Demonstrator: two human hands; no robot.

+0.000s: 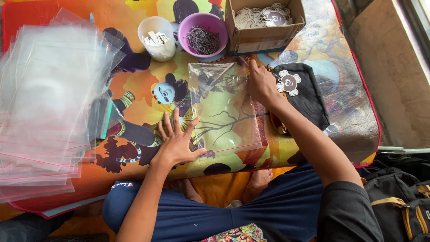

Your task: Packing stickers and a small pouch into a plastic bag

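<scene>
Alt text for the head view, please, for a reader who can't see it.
Seen from above, a seated person presses a clear zip bag flat on a colourful cartoon mat, left hand on its near corner, right hand at its far edge. A stack of bags lies left; a white cup, purple bowl and cardboard box sit behind.

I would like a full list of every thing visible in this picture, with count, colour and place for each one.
clear bag: one, transparent, flat on the mat centre, under both hands
stack of clear bags: many, transparent with red edges, left
mat: one, orange cartoon print, under everything
white cup: one, top centre, holds small cards
purple bowl: one, top centre, holds thin metal chains
cardboard box: one, brown, top right, holds round tags
black pouch: one, right of the bag, with a tag on it
backpack: one, black and yellow, bottom right
left hand: flat on the bag's lower left corner
right hand: on the bag's upper right corner
</scene>
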